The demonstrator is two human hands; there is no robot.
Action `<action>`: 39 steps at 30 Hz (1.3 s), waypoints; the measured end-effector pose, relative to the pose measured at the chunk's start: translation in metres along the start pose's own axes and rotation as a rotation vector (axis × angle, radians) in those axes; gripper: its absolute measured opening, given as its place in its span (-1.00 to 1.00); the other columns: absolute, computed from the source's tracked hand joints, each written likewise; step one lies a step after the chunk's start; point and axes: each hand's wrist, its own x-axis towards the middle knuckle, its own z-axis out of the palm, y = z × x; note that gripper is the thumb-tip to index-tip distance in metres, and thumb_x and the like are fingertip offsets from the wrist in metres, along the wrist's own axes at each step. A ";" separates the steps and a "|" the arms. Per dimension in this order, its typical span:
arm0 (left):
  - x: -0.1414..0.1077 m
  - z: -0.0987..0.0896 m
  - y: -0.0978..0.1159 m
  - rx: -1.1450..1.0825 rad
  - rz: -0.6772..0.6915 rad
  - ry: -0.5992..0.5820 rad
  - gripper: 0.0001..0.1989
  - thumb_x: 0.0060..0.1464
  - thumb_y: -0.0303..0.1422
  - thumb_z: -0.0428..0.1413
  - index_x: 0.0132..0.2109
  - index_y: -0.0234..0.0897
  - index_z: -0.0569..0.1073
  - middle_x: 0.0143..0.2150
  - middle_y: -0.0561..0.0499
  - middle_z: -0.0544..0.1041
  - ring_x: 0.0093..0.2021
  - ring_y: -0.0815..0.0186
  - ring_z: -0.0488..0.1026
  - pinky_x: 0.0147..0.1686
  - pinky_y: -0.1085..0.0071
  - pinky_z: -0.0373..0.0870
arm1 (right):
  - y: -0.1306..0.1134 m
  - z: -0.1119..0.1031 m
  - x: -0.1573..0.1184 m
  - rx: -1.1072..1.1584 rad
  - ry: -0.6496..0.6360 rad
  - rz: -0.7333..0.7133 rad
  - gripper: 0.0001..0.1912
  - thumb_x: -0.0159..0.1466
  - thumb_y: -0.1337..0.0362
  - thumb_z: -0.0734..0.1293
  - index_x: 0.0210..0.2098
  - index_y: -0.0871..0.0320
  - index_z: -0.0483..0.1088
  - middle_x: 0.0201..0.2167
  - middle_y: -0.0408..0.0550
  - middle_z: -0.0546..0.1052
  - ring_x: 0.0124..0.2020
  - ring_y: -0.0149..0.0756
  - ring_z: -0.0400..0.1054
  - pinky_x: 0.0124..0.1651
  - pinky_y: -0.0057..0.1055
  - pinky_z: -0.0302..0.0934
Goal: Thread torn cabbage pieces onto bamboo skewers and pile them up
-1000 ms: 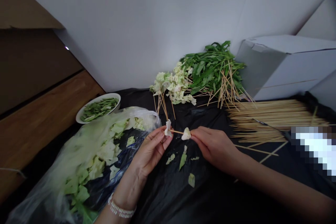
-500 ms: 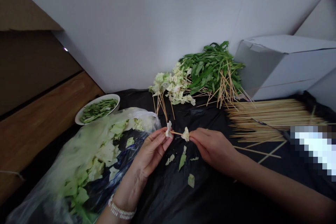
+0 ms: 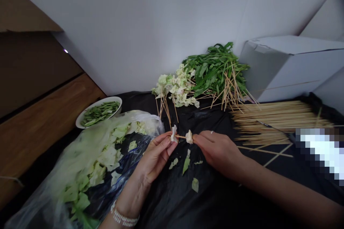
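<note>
A wooden skewer runs between my two hands. On it sit two pale cabbage pieces, one at the fingertips of my left hand and another beside the fingertips of my right hand. My left thumb and fingers pinch the first piece. The fingers of my right hand are closed round the skewer, most of which the hand hides. Below lie loose cabbage scraps on black plastic sheeting. Left of my left hand, a clear plastic bag holds torn cabbage leaves.
A white bowl of cut green vegetables stands at the left. Behind my hands lie skewered cabbage and skewered leafy greens. Bare skewers are piled at the right, near a white box. A white wall rises behind.
The cabbage piece by my right hand has turned on the skewer and looks more compact. My right hand has rolled slightly, and its ring now shows more clearly.
</note>
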 end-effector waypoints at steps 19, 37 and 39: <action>-0.016 0.010 0.014 0.401 0.052 -0.051 -0.66 -0.01 -0.37 0.31 -0.04 -0.32 0.55 -0.14 -0.12 0.63 -0.14 0.24 0.58 -0.13 0.41 0.50 | 0.001 0.000 0.005 0.305 -0.054 0.155 -0.73 0.40 0.33 0.12 -0.25 0.19 0.44 -0.33 -0.01 0.53 -0.29 -0.31 0.41 -0.19 -0.39 0.25; 0.031 -0.108 0.064 2.052 0.593 0.822 -0.46 0.05 -0.36 0.07 0.19 -0.40 0.34 0.12 -0.34 0.43 0.18 -0.14 0.29 0.12 0.02 0.25 | 0.000 0.002 0.004 0.288 -0.081 0.120 -0.71 0.41 0.30 0.10 -0.30 0.16 0.41 -0.34 -0.02 0.52 -0.28 -0.29 0.41 -0.18 -0.35 0.27; 0.032 -0.109 0.064 2.048 0.555 0.845 -0.44 0.06 -0.32 0.06 0.21 -0.40 0.31 0.09 -0.34 0.44 0.14 -0.14 0.33 0.08 0.04 0.28 | -0.001 0.002 0.004 0.290 -0.092 0.118 -0.71 0.41 0.30 0.09 -0.30 0.17 0.41 -0.33 -0.01 0.52 -0.27 -0.29 0.41 -0.17 -0.35 0.27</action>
